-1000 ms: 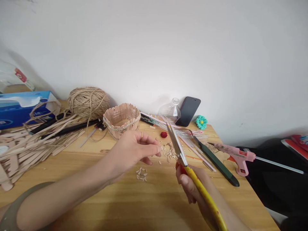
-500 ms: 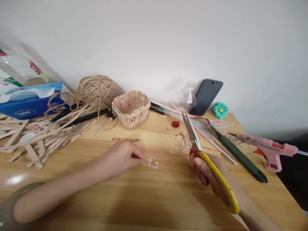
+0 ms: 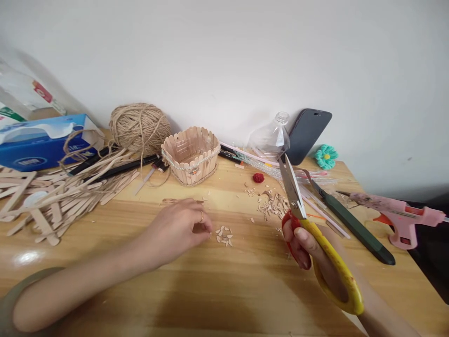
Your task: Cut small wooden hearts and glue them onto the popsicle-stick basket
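My left hand (image 3: 182, 223) is low over the table with thumb and forefinger pinched together. A tiny pale speck shows at the fingertips, too small to name. Just right of them lies a little cluster of pointed wood chips (image 3: 224, 235). My right hand (image 3: 304, 241) grips scissors (image 3: 293, 189) with one red and one yellow handle loop; the blades point up and away, slightly apart. Beyond the scissors is a heap of wood shavings (image 3: 275, 206). Partly behind my left hand lies a thin wooden stick (image 3: 170, 201).
A basket of craft sticks (image 3: 191, 164) stands at the back beside a twine ball (image 3: 140, 128). Loose craft sticks (image 3: 70, 201) and a blue tissue box (image 3: 42, 147) fill the left. A red rose (image 3: 258, 178), phone (image 3: 310, 135), green-handled tool (image 3: 358, 227) and pink glue gun (image 3: 403, 220) are right.
The scissors and my right hand have shifted slightly right in view. My left hand stays pinched beside the chips. The view itself has moved a little.
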The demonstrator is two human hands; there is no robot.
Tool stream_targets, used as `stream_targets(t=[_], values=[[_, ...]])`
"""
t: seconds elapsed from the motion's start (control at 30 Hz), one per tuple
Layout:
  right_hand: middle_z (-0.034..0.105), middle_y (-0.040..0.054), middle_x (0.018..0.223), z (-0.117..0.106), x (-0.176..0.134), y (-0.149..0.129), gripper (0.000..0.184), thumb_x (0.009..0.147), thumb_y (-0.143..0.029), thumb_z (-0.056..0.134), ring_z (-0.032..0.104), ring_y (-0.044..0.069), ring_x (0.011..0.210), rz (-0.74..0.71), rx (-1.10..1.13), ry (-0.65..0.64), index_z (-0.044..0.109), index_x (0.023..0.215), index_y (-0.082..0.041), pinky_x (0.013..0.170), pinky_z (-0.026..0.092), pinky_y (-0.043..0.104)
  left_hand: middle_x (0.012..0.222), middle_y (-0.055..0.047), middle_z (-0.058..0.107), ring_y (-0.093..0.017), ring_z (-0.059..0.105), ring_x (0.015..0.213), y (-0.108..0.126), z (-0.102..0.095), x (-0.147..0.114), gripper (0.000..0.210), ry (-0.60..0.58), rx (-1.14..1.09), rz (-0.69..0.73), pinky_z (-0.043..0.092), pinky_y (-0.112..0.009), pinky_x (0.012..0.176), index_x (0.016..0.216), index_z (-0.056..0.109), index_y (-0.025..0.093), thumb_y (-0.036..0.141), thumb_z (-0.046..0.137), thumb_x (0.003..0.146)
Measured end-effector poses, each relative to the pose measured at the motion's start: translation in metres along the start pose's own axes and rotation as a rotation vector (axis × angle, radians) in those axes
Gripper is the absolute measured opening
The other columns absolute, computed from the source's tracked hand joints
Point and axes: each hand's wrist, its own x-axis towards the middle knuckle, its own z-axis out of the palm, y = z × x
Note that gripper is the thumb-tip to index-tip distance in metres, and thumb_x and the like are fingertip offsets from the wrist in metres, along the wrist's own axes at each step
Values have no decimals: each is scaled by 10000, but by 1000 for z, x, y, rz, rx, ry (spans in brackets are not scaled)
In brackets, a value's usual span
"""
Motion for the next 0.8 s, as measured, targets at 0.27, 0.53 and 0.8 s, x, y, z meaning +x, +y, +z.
stream_targets(t=[0.27, 0.53, 0.8], values=[[388, -47, 471, -4, -4, 2, 432, 842, -584, 384, 337, 106, 420, -1, 6, 46, 457, 660, -199, 427, 265, 259, 805, -28, 693, -203, 596, 806, 2, -1, 8, 156, 71, -113, -97, 437, -305, 707, 752, 692, 211, 263, 545, 769], [387, -40, 438, -10, -6, -3, 446, 836, -583, 394, 358, 111, 407, 1, -40, 105, 401, 582, -217, 425, 273, 265, 823, -39, 713, -189, 624, 747, 15, -4, 33, 186, 37, -214, 1, 447, -281, 660, 801, 698, 198, 226, 521, 754], [367, -47, 435, -14, -15, -5, 458, 829, -596, 402, 369, 118, 438, 39, -73, 112, 364, 565, -224, 425, 299, 256, 818, -46, 715, -218, 618, 800, 37, 10, 68, 189, -56, -86, 195, 426, -312, 706, 818, 703, 198, 180, 534, 734]])
